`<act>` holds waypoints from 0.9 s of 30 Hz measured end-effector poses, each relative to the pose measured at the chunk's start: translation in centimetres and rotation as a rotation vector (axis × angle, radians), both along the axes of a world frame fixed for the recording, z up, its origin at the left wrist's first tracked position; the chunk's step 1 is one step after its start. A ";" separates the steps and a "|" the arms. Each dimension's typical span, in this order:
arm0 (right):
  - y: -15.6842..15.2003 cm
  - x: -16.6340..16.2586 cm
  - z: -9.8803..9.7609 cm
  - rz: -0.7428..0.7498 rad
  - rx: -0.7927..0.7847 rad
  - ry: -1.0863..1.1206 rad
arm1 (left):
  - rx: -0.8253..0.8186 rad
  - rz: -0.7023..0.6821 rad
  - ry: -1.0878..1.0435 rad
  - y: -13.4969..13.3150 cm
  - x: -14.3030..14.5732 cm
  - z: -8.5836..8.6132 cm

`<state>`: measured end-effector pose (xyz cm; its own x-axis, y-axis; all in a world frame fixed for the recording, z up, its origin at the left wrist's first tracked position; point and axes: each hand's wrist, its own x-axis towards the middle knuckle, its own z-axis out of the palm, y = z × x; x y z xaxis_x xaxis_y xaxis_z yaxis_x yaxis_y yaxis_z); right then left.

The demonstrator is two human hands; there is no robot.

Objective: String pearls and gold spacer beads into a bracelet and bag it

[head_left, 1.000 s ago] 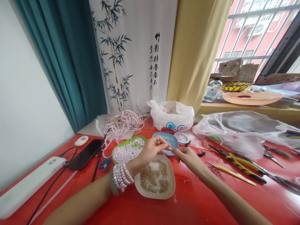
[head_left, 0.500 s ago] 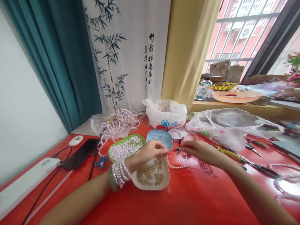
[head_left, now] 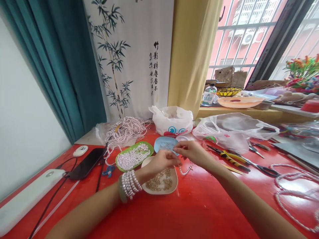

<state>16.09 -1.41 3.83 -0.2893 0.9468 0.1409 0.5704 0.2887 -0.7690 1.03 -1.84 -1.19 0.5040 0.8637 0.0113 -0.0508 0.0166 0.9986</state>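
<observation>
My left hand is closed in a pinch over the cream tray, with a short pearl bead strand hanging from its fingertips. The strand's lower end curls beside the tray. Close by, my right hand has its fingers pressed together near the left fingertips; anything in them is too small or hidden to make out. Gold beads lie spread in the cream tray below. Behind the hands is a blue tray with small pieces. A green tray of loose pearl beads stands to the left.
Pliers and scissors lie on the right, near long bead strands. Heaped bead strings and plastic bags line the back. A phone and white power strip are left on the red table.
My right hand has moved left, up to my left fingertips. The hanging bead strand is drawn in and more curled. The view has turned a little to the right.
</observation>
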 end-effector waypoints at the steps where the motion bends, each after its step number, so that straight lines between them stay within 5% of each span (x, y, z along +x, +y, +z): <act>1: -0.1 -0.1 0.0 0.024 -0.023 0.033 | 0.009 -0.007 0.005 0.0 0.0 -0.1; 16: -0.8 -1.2 0.0 0.024 -0.058 0.376 | 0.268 -0.068 0.290 0.7 -1.3 -0.1; 23: -0.6 -0.9 -1.3 0.110 -0.145 0.294 | 0.328 0.046 0.406 2.8 -6.1 1.7; 27: -0.3 -1.0 -2.5 0.092 -0.184 0.275 | 0.397 0.126 0.472 3.8 -9.0 1.3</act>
